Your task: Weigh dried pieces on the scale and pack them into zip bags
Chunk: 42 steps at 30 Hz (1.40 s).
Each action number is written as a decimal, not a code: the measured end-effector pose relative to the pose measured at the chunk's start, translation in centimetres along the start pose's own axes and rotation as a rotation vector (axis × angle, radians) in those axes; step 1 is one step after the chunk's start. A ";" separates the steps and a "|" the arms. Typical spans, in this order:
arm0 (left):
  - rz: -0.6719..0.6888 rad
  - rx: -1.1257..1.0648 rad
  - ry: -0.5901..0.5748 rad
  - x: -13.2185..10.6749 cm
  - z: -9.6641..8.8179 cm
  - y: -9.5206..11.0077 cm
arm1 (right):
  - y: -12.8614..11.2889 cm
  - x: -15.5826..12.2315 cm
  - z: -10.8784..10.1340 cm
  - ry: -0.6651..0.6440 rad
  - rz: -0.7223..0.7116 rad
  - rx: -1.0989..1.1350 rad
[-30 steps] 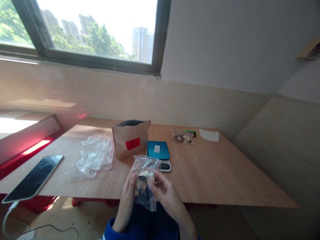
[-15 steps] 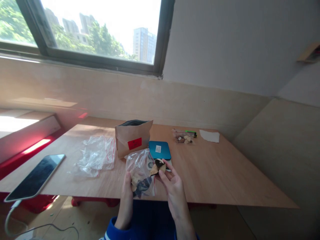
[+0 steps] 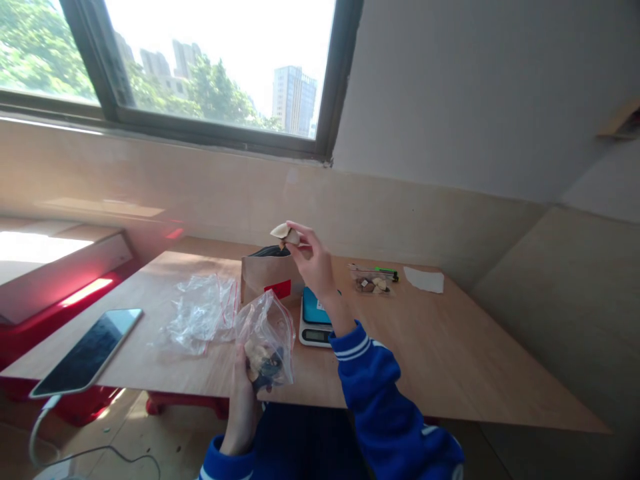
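My left hand (image 3: 243, 380) is closed on a clear zip bag (image 3: 267, 320) with pale and dark dried pieces in its bottom, just over the table's front edge. Raised above the open mouth of a brown paper pouch (image 3: 257, 272) is my right hand (image 3: 314, 260). It pinches a pale, dark-edged dried piece (image 3: 286, 234), which could be dried mushroom. The pouch stands upright with a red label on its front. Beside it sits a small scale (image 3: 316, 335) with a blue top, partly covered by my right forearm.
Several clear zip bags (image 3: 200, 310) lie flattened on the left of the table (image 3: 440, 353). A phone (image 3: 90, 350) with a cable overhangs the front left edge. At the back right lie a filled small bag (image 3: 373, 284), a green-and-black pen (image 3: 387, 273) and white paper (image 3: 424, 280).
My right hand has moved up and away from the zip bag to above the pouch, carrying the dried piece. The left hand and zip bag have shifted slightly left.
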<state>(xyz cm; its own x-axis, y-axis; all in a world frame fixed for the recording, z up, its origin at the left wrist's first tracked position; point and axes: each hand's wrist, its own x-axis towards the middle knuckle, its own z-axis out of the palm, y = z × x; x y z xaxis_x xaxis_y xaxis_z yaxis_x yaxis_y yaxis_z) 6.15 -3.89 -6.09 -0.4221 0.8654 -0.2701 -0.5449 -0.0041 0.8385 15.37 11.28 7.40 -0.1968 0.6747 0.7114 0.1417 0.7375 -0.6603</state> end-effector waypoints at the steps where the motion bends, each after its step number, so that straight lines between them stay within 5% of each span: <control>1: 0.006 -0.009 0.006 0.0 0.0 0.2 | 0.6 0.6 0.3 -0.081 -0.043 -0.095; 5: 0.025 -0.025 0.034 0.2 -0.5 0.6 | 2.4 0.8 0.5 -0.314 -0.142 -0.361; 9: 0.025 -0.020 -0.008 0.7 -1.3 0.5 | 2.1 -0.1 -0.1 -0.295 -0.119 -0.569; 14: 0.067 -0.033 0.009 0.7 -1.1 0.9 | -0.8 -1.9 -1.3 -0.166 -0.023 -0.161; 17: 0.083 -0.019 0.007 0.6 -0.9 0.9 | -2.8 -4.2 -2.1 -0.454 0.122 0.152; 21: 0.107 0.087 0.022 0.5 -1.2 0.5 | -4.3 -7.4 -2.0 -0.684 0.244 0.004; 24: 0.117 0.172 0.005 0.1 -1.4 0.5 | -4.4 -8.7 -1.4 -0.756 0.183 -0.066; 30: 0.180 0.180 -0.223 -0.4 -0.9 1.1 | -3.2 -8.9 -1.9 -1.110 0.096 0.053; 42: 0.098 0.177 -0.181 1.3 -2.1 -0.3 | -1.4 -9.4 -1.8 -1.071 0.292 0.016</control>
<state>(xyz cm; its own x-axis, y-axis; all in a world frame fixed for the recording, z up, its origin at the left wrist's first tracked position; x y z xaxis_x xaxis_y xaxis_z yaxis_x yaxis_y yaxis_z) 4.28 -3.83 -7.72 -0.3213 0.9409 -0.1076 -0.3656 -0.0184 0.9306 18.80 3.93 2.10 -0.8955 0.4431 -0.0426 0.3084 0.5487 -0.7771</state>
